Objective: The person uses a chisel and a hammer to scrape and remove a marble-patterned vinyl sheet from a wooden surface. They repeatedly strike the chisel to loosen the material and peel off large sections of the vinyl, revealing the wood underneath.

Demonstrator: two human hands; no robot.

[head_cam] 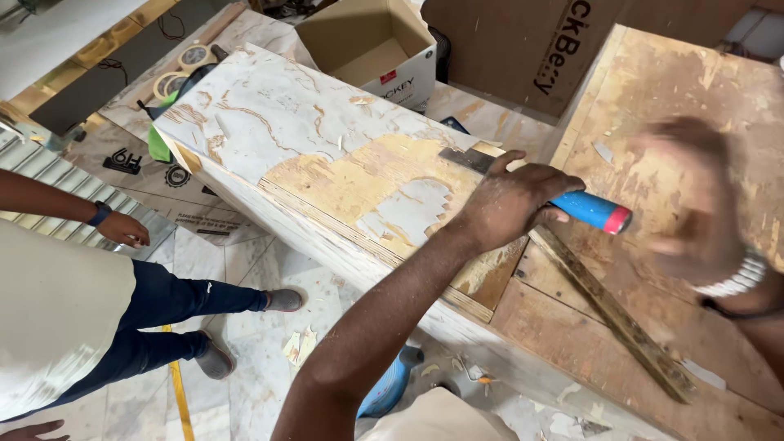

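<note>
The left hand point(510, 204) is closed around the blue handle of a scraper point(572, 204), whose red end cap sticks out to the right of the fist. The scraper's flat metal blade lies against the top face of a long plywood box point(269, 122), at the edge of a patch where the white coating has come away and bare yellow wood shows. The box runs from far left to near right, with white laminate over most of its far half.

The right hand point(694, 204) is raised to the right of the scraper, above a bare plywood board point(678, 73). It is badly blurred, so its fingers cannot be told as open or closed; it seems to hold nothing. A pale band shows at its wrist.

A narrow wood strip point(608, 314) lies slantwise on the board, just near of the scraper.

At far left another person point(73, 302) stands on the tiled floor in a white top and dark trousers. Tape rolls point(184, 69) lie beyond the box's far end, and an open carton point(367, 45) sits behind.
</note>
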